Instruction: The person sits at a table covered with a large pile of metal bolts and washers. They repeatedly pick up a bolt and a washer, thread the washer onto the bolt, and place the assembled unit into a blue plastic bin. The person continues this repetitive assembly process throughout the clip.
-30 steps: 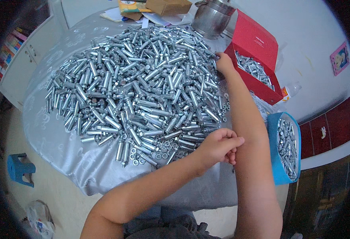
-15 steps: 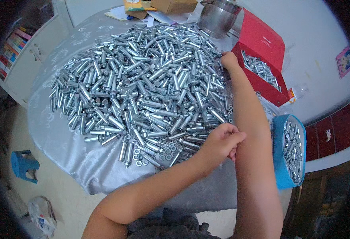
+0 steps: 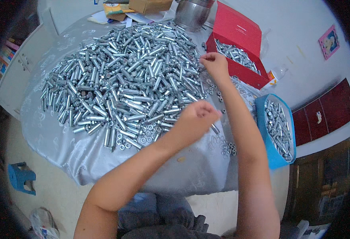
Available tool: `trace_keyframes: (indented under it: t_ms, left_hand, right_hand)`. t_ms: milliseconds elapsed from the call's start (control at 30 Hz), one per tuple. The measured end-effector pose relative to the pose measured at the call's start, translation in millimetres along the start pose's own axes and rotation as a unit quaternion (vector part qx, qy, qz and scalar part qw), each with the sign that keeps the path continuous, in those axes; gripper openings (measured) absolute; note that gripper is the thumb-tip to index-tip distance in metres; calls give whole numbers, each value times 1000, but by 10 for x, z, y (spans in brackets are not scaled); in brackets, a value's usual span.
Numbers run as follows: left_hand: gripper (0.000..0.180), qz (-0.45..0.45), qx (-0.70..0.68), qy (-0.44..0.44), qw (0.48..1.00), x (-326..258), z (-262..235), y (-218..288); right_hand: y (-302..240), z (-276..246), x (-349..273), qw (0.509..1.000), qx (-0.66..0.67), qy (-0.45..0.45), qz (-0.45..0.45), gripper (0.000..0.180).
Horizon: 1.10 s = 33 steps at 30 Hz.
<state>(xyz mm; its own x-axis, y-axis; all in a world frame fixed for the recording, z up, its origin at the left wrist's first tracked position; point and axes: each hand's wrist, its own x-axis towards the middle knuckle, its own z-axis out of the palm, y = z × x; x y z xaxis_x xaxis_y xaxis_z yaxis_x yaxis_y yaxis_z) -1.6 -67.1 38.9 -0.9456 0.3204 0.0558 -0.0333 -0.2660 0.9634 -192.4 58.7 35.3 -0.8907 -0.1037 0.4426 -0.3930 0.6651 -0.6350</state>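
Note:
A broad heap of silvery metal expansion bolts [image 3: 119,75] covers much of the cloth-covered table [image 3: 79,159]. My left hand [image 3: 199,119] is over the heap's near right edge, its fingers curled closed; whatever they hold is hidden. Just beyond its fingertips shows the end of one bolt [image 3: 215,128]; I cannot tell whether the hand touches it. My right hand [image 3: 215,65] is at the heap's right edge, beside the red box, with thumb and fingers pinched together. What sits in that pinch is too small to make out. Loose nuts [image 3: 147,133] lie at the heap's near edge.
An open red box [image 3: 238,67] and a blue tub [image 3: 276,159], both with metal parts inside, stand on the right. More nuts and washers [image 3: 224,147] lie between my arms. A steel pot [image 3: 193,16] and cardboard box [image 3: 151,5] are at the back. A blue stool [image 3: 21,177] stands left.
My right hand has drawn back toward me from the heap's far right edge. The left hand no longer overlaps my right forearm. The whole view has shifted, so the table sits further left and higher.

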Motion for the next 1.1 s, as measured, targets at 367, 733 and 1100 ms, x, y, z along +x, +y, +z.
trace_keyframes:
  t_ms: [367, 733, 1100]
  left_hand:
    - [23, 277, 593, 253, 712, 172, -425, 7]
    - [44, 189, 737, 198, 617, 185, -347, -143]
    - [30, 238, 663, 235, 670, 221, -387, -15]
  right_hand:
    - [-602, -568, -1457, 934, 338, -18, 113, 16]
    - [-582, -743, -1714, 907, 392, -39, 148, 18]
    - [-585, -785, -1703, 916, 374, -34, 138, 24]
